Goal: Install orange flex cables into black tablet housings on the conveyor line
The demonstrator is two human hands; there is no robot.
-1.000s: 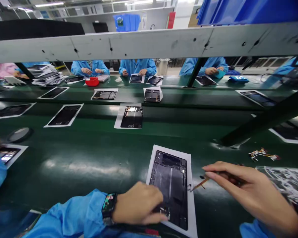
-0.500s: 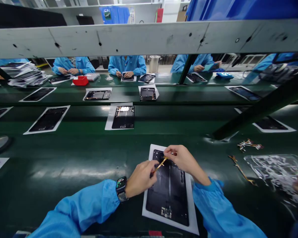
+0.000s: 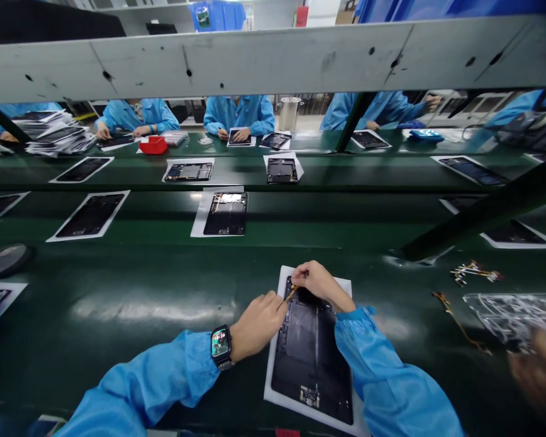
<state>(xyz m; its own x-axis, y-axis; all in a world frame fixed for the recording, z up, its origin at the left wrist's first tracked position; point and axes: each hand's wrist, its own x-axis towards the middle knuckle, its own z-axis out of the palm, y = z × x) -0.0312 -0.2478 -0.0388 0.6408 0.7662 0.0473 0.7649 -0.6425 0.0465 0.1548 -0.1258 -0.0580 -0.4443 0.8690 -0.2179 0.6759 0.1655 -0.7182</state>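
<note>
An orange flex cable (image 3: 290, 295) stretches between my two hands over the upper left part of a black tablet housing (image 3: 312, 358). My left hand (image 3: 260, 321), below a wrist with a smartwatch (image 3: 221, 343), is closed on the cable's lower end. The fingertips of my right hand (image 3: 316, 280) pinch its upper end near the housing's top edge. Under the housing lies a white sheet (image 3: 273, 397). A small circuit board (image 3: 309, 396) shows at the housing's lower end.
To the right lie a loose flex cable (image 3: 459, 321), a cluster of flex cables (image 3: 475, 273) and a clear tray of white strips (image 3: 514, 315), with a co-worker's blurred hand (image 3: 537, 364) beside it. A slanted dark post (image 3: 437, 233) rises there. More housings on sheets, such as one (image 3: 91, 215), lie beyond.
Both hands have shifted slightly, the right one moving left and up toward the housing's top left corner with the cable. The co-worker's hand at right reaches further into view.
</note>
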